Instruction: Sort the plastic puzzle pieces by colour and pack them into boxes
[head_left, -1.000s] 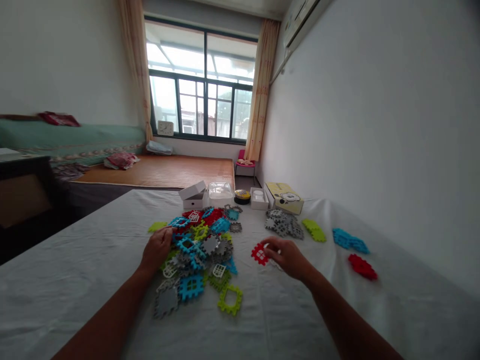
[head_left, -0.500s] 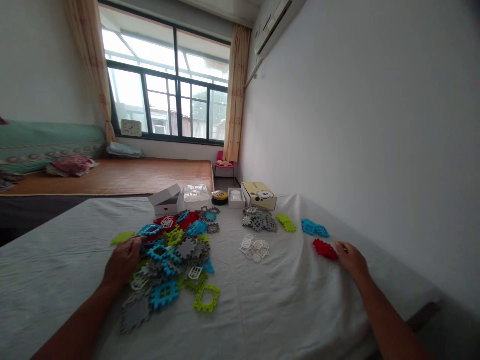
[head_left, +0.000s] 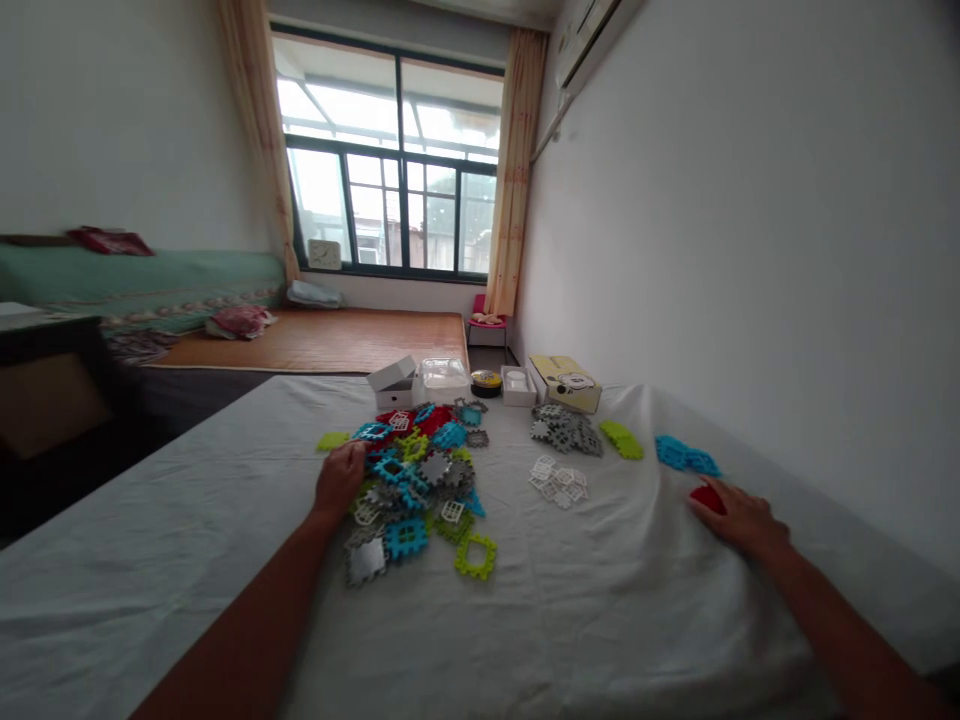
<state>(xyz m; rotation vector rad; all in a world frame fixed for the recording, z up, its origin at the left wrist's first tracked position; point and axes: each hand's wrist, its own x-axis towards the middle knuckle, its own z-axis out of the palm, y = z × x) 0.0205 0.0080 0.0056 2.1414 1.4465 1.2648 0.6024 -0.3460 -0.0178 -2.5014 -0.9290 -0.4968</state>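
Observation:
My right hand (head_left: 754,522) lies over the red puzzle-edged building tiles (head_left: 709,497) at the right, its fingers and thumb closed around them and partly hiding them. At the left edge of a mixed heap of tiles, my left hand (head_left: 341,482) has its fingers curled together; what they hold, if anything, is hidden. The heap mixes blue tiles (head_left: 406,537), grey tiles (head_left: 367,558), red ones, white window pieces (head_left: 452,512) and a green frame tile (head_left: 475,556). Just beyond my right hand are blue tiles (head_left: 686,455).
Sorted groups lie to the right: white window pieces (head_left: 560,482), grey tiles (head_left: 566,430) and green tiles (head_left: 621,440). Along the far edge stand an open white box (head_left: 394,385), a clear plastic container (head_left: 444,378), a round black-and-yellow tin (head_left: 486,384) and a yellow box (head_left: 566,383). A wall borders the right side.
My right hand has moved onto the red tiles, which it was beside before. My left hand stays by the heap's left edge. The whole view has turned to the left.

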